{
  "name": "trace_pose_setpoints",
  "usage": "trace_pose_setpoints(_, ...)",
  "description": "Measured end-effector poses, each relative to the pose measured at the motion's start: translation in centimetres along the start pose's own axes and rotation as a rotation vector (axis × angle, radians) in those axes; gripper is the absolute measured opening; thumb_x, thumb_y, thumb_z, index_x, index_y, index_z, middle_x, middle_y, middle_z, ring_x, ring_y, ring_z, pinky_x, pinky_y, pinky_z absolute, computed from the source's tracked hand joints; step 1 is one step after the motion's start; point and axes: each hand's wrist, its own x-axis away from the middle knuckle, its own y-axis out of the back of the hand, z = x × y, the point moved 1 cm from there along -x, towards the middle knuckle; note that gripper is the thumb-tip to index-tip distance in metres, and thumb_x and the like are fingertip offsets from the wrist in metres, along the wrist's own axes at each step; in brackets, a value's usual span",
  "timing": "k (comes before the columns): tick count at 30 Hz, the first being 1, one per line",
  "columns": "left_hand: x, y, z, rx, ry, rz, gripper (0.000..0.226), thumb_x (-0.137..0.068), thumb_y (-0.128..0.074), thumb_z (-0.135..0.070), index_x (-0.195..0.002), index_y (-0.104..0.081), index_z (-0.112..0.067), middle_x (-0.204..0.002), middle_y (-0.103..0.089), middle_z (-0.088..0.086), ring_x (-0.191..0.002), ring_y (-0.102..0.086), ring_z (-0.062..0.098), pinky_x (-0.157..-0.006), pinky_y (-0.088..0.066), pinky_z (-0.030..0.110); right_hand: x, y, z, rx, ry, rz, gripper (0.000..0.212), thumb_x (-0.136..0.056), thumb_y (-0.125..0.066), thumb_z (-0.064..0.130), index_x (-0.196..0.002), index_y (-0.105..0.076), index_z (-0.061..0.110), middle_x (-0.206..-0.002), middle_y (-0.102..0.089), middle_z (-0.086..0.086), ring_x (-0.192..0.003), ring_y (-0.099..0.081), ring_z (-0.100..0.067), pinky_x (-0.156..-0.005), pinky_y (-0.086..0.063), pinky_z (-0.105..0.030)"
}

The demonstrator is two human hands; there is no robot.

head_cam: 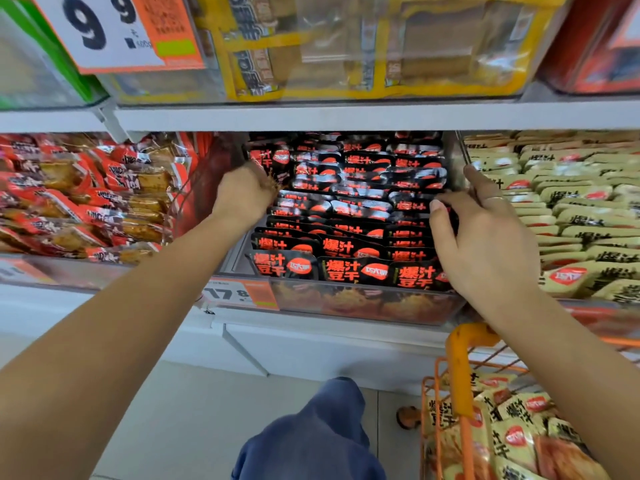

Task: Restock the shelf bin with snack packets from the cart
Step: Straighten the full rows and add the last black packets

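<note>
The clear shelf bin (363, 304) on the middle shelf is packed with rows of black and red snack packets (349, 244). My left hand (242, 197) is at the bin's back left, fingers curled down onto the packets there; its fingertips are hidden and blurred. My right hand (485, 233) is at the bin's right side, thumb pressing on the packets' right edge, straight fingers lying along the clear divider. The orange wire cart (459, 372) stands at the bottom right with beige and yellow packets (512, 431) in it.
A bin of red packets (86, 199) lies to the left and a bin of beige packets (568, 209) to the right. The upper shelf edge (346, 116) hangs just above the hands, with yellow bags (381, 46) on it. My blue-trousered knee (311, 434) is below.
</note>
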Motion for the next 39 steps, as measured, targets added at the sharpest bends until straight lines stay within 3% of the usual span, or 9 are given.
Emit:
trace_pose_setpoints(5, 1.8, -0.2, -1.7, 0.502, 0.393, 0.296, 0.057, -0.100, -0.031, -0.050, -0.144, -0.036, -0.013, -0.148, -0.038, 0.008, -0.115, -0.046, 0.017, -0.105, -0.029, 0.031, -0.1, 0.1, 0.0, -0.003, -0.001, 0.012, 0.044, -0.094, -0.036, 0.037, -0.107, -0.069, 0.010, -0.144, -0.046, -0.011, -0.111, -0.058, -0.038, -0.059, -0.041, -0.032)
trace_pose_setpoints(8, 1.4, -0.3, -1.7, 0.616, 0.435, 0.294, 0.049, -0.100, -0.025, -0.055, -0.127, -0.050, -0.022, -0.104, -0.052, -0.010, -0.073, -0.041, 0.005, -0.080, -0.042, 0.014, -0.1, 0.1, 0.1, 0.004, 0.006, 0.009, 0.044, -0.094, -0.036, 0.037, -0.107, -0.069, 0.010, -0.144, -0.046, -0.012, -0.111, -0.058, -0.038, -0.060, -0.045, -0.034)
trace_pose_setpoints(11, 1.0, -0.3, -2.0, 0.680, 0.483, 0.286, 0.043, -0.099, -0.024, -0.057, -0.090, -0.050, -0.024, -0.084, -0.039, -0.013, -0.073, -0.038, 0.004, -0.103, -0.030, 0.023, -0.1, 0.0, 0.0, 0.002, 0.014, -0.002, 0.043, -0.095, -0.038, 0.035, -0.104, -0.070, 0.008, -0.141, -0.049, -0.014, -0.106, -0.060, -0.039, -0.058, -0.039, -0.031)
trace_pose_setpoints(14, 0.8, -0.7, -1.4, 0.783, 0.508, 0.276, 0.050, -0.100, -0.022, -0.055, -0.123, -0.053, -0.022, -0.115, -0.053, -0.007, -0.113, -0.053, 0.014, -0.105, -0.029, 0.033, -0.1, 0.0, 0.0, -0.001, 0.023, -0.002, 0.042, -0.095, -0.038, 0.034, -0.102, -0.071, 0.008, -0.140, -0.050, -0.014, -0.106, -0.060, -0.039, -0.058, -0.041, -0.032)
trace_pose_setpoints(16, 1.6, 0.2, -1.8, 0.891, 0.531, 0.250, 0.063, -0.102, -0.020, -0.051, -0.145, -0.034, -0.007, -0.149, -0.039, 0.007, -0.137, -0.035, 0.027, -0.109, -0.029, 0.036, -0.1, 0.2, 0.2, -0.003, 0.026, -0.001, 0.045, -0.096, -0.036, 0.035, -0.102, -0.071, 0.008, -0.140, -0.049, -0.014, -0.111, -0.058, -0.039, -0.061, -0.047, -0.037)
trace_pose_setpoints(20, 4.2, 2.9, -3.3, 1.191, 0.487, 0.132, 0.053, -0.104, -0.027, -0.040, -0.142, -0.036, -0.004, -0.142, -0.046, 0.010, -0.133, -0.041, 0.023, -0.102, -0.035, 0.029, -0.4, 0.7, 0.0, -0.062, 0.008, 0.097, 0.062, -0.096, -0.020, 0.047, -0.116, -0.064, 0.008, -0.145, -0.043, -0.016, -0.132, -0.040, -0.033, -0.088, -0.048, -0.046)
trace_pose_setpoints(24, 8.3, 4.0, -4.8, 0.768, 0.075, -0.152, 0.015, -0.096, -0.049, -0.023, -0.103, -0.061, -0.017, -0.078, -0.058, -0.005, -0.073, -0.056, 0.012, -0.065, -0.044, 0.021, -0.6, 4.6, -0.6, -0.406, 0.126, 0.127, 0.059, -0.096, -0.023, 0.046, -0.117, -0.063, 0.008, -0.134, -0.053, -0.018, -0.130, -0.042, -0.028, -0.108, -0.027, -0.024)
trace_pose_setpoints(31, 25.4, -2.0, -13.9, 0.176, -0.926, 0.262, 0.044, -0.086, -0.038, -0.048, -0.103, -0.067, -0.019, -0.097, -0.063, -0.007, -0.095, -0.054, 0.010, -0.083, -0.042, 0.029, 6.7, 15.2, -8.5, -0.120, 0.228, 0.266, 0.046, -0.095, -0.026, 0.047, -0.079, -0.057, 0.017, -0.067, -0.060, -0.001, -0.071, -0.062, -0.030, -0.059, -0.046, -0.038)
trace_pose_setpoints(39, 31.7, -10.2, -17.1, -0.270, -0.891, 0.548, 0.039, -0.098, -0.036, -0.047, -0.125, -0.054, -0.024, -0.121, -0.059, 0.000, -0.106, -0.057, 0.021, -0.081, -0.049, 0.032, 15.6, 18.6, -19.0, 0.511, -0.129, 1.118, 0.036, -0.095, -0.047, 0.038, -0.116, -0.059, 0.012, -0.118, -0.061, -0.012, -0.112, -0.057, -0.029, -0.090, -0.045, -0.035)
